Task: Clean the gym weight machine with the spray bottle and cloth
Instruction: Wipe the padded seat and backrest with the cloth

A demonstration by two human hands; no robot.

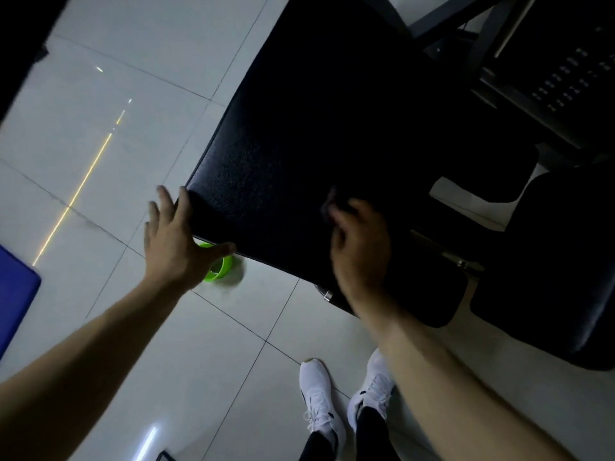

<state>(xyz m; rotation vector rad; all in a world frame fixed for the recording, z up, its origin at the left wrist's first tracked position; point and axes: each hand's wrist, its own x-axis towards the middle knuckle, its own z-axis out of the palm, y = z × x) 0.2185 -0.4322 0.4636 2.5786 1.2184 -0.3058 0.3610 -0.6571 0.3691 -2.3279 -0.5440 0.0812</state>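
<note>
A large black padded seat (299, 138) of the weight machine fills the upper middle of the head view. My left hand (176, 241) rests against its near left corner, fingers straight and spread, thumb along the pad's lower edge. My right hand (359, 247) lies on the pad's near edge with its fingers curled round a dark cloth (332, 204), which is blurred and hard to make out. A bright green object (219, 267), partly hidden behind my left hand, stands on the floor under the pad's corner; I cannot tell whether it is the spray bottle.
Pale floor tiles (100, 144) spread to the left. A blue mat corner (16, 294) lies at the left edge. The machine's dark frame and weight stack (559, 81) stand at upper right, another black pad (549, 267) at right. My white shoes (346, 404) stand below.
</note>
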